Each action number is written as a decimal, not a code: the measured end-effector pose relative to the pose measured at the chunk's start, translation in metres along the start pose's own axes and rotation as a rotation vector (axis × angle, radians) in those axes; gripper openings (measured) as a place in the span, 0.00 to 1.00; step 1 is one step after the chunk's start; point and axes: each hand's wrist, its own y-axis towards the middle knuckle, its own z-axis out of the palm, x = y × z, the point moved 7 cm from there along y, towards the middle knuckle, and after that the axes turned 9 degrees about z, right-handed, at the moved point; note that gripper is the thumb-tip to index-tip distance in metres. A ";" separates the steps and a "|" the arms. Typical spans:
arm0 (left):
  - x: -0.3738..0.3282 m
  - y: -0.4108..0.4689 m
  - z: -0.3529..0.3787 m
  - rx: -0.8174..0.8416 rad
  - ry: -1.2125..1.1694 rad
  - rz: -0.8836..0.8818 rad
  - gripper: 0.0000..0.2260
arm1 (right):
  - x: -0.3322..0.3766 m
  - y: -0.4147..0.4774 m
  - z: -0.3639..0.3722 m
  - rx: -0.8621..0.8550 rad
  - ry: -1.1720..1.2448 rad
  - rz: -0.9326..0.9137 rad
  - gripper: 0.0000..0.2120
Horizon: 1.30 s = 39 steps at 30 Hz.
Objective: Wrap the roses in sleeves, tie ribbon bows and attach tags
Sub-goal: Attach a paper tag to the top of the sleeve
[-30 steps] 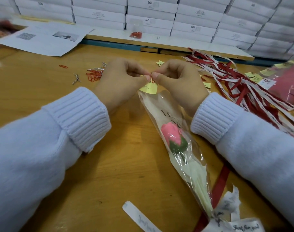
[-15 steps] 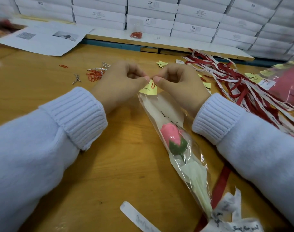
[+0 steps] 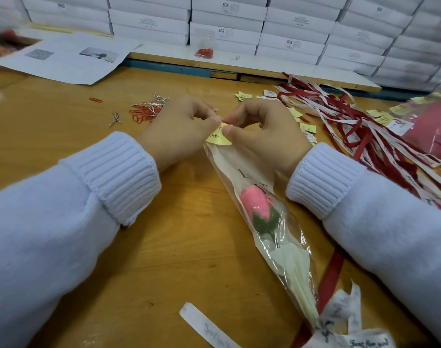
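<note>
A pink rose (image 3: 255, 207) lies in a clear sleeve (image 3: 242, 167) on the wooden table, bloom pointing away from me. A white and red ribbon bow (image 3: 345, 325) ties the stem end at the lower right. At the sleeve's open top sits a yellow tag (image 3: 218, 138) with handwriting. My left hand (image 3: 181, 129) and my right hand (image 3: 262, 131) meet fingertip to fingertip there, both pinching the tag against the sleeve's edge. A thin metal clip seems to show between the fingertips, but it is too small to be sure.
A pile of red and white ribbons (image 3: 365, 126) with loose yellow tags (image 3: 307, 126) lies at the right. Red and silver paper clips (image 3: 145, 111) are scattered left of my hands. Printed sheets (image 3: 66, 59) lie at the back left, stacked white boxes (image 3: 227, 23) behind. A red packet (image 3: 435, 126) sits far right.
My hands stay together at the sleeve's top. The right thumb has slid down onto the tag, and the tag now sits lower between the fingertips.
</note>
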 end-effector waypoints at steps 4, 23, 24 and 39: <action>-0.003 0.001 -0.004 -0.048 0.088 0.041 0.10 | 0.000 0.000 0.000 -0.001 -0.020 -0.004 0.03; -0.004 0.004 -0.007 -0.091 0.148 0.091 0.09 | -0.008 0.004 0.000 0.069 0.192 0.074 0.06; -0.005 0.004 -0.006 -0.088 0.153 0.098 0.08 | -0.008 0.003 0.001 0.067 0.196 0.080 0.06; 0.023 0.000 -0.025 -0.347 -0.209 -0.191 0.11 | -0.037 -0.002 -0.007 0.248 0.370 0.591 0.12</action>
